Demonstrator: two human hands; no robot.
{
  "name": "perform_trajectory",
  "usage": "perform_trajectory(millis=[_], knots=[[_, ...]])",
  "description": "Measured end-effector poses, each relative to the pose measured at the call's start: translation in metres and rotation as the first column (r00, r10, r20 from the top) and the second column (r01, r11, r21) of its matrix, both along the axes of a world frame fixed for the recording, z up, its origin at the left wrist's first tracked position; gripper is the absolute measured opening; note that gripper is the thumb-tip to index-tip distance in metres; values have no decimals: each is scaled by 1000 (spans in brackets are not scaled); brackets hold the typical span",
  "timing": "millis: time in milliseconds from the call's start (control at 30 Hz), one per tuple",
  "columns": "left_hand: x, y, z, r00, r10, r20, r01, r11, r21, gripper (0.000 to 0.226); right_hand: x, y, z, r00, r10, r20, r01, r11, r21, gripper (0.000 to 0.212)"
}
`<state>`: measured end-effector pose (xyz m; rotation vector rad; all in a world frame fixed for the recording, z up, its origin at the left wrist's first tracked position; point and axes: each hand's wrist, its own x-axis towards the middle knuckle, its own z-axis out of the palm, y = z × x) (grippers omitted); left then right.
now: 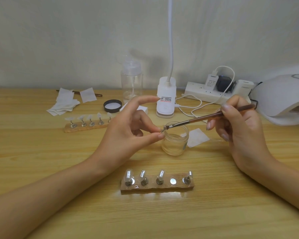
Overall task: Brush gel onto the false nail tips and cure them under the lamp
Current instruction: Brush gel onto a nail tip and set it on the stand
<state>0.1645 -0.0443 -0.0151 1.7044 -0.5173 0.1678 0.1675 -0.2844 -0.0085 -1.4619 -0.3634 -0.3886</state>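
Note:
My left hand point(128, 130) pinches a small nail tip on its metal stand point(162, 131) between thumb and finger, over the rim of an open clear gel jar point(175, 142). My right hand point(238, 125) holds a brown brush point(205, 118) whose bristles touch that nail tip. In front of me a wooden holder point(157, 186) carries several nail tips on metal stands, with one bare magnet spot point(173, 181). A second wooden holder point(86, 127) with several tips sits behind my left hand. The white curing lamp point(283, 99) stands at the far right.
A black jar lid point(112, 106), white wipes point(66, 104) and a clear pump bottle point(131, 81) lie at the back left. A white desk lamp base point(166, 99), a power strip point(216, 91) with cables and a wipe point(197, 137) are behind the jar.

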Motion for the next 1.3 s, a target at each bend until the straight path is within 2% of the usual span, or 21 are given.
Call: perform_trajectory(millis=[333,533,600,700,800,867,933,1167,1300], knots=[[2,1,-2,1000,11,11,-11,1000,10,67,1,-2,1,999,-31,-10,31,999,-13,20],[-8,8,18,1000,22,12,-20,994,-111,68,4,-7,-2,996,-57,-70,60,997,48,32],[-18,9,29,999,-13,47,18,993,-114,70,6,-8,-3,994,-58,-89,64,996,59,28],[-41,4,40,981,-141,130,140,990,16,74,6,-9,-2,994,-51,-99,59,995,77,24],[-63,-5,39,957,-226,180,173,948,268,81,6,-8,-1,991,-54,-119,65,994,91,27],[-72,-10,33,930,-216,298,48,874,483,84,6,-8,0,986,-61,-155,82,988,129,28],[-76,-13,26,876,-197,440,-132,779,613,82,7,-8,1,978,-71,-197,105,980,169,28],[-68,-14,16,875,-134,466,-266,671,692,82,7,-8,2,971,-72,-230,118,974,192,28],[-67,-15,18,911,-84,403,-258,647,717,89,7,-8,2,972,-72,-225,116,976,186,29]])
